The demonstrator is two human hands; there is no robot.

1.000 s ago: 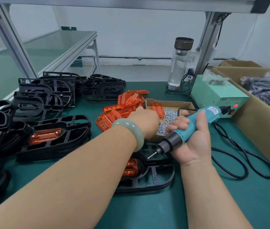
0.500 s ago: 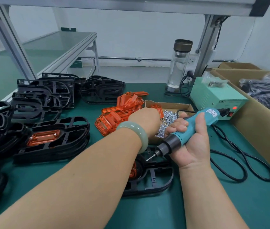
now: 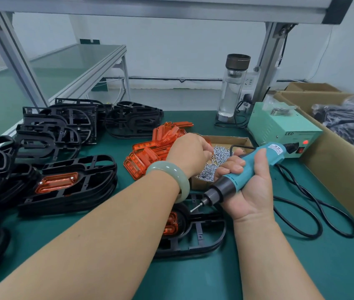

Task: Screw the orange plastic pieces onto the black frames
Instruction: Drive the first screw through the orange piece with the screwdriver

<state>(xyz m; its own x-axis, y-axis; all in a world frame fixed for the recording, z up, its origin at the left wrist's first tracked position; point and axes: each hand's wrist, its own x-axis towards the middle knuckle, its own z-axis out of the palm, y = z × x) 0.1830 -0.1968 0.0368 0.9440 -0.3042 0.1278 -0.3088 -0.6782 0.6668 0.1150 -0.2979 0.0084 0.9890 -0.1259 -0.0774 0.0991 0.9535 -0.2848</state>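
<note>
Step in hand: picking screws from the cardboard box (image 3: 234,140) so the orange piece (image 3: 171,224) can be fastened to the black frame (image 3: 204,239) lying nearest the person.
Left hand (image 3: 190,153): reaches over the pile of screws (image 3: 211,163), fingers curled down into it; the grip looks pinched on a screw, but the fingertips are hidden, so I cannot tell.
Right hand (image 3: 250,185): grip clenched around the blue screwdriver (image 3: 247,173), bit (image 3: 195,207) pointing down-left and hanging just above the frame, not touching it.
Task's things: the orange piece sits in the frame's round opening, partly hidden by the left forearm; loose orange pieces (image 3: 150,154) are heaped just left of the box; one finished frame (image 3: 70,185) with its orange piece screwed on lies on a stack to the left.
Doing it well: lift one screw only, set it upright in the hole, keep the bit in line with it, and press straight down before running the tool; the orange plastic would probably crack if the screw goes in skewed.
Edges: the box wall stands between the hand and the frame, so lift the hand over it.
Cable (image 3: 314,215): loops on the worktop (image 3: 301,267) right of the frame; mind it does not drag.
Open room: bare worktop in front and to the right; the left side is crowded with frame stacks (image 3: 48,135).
</note>
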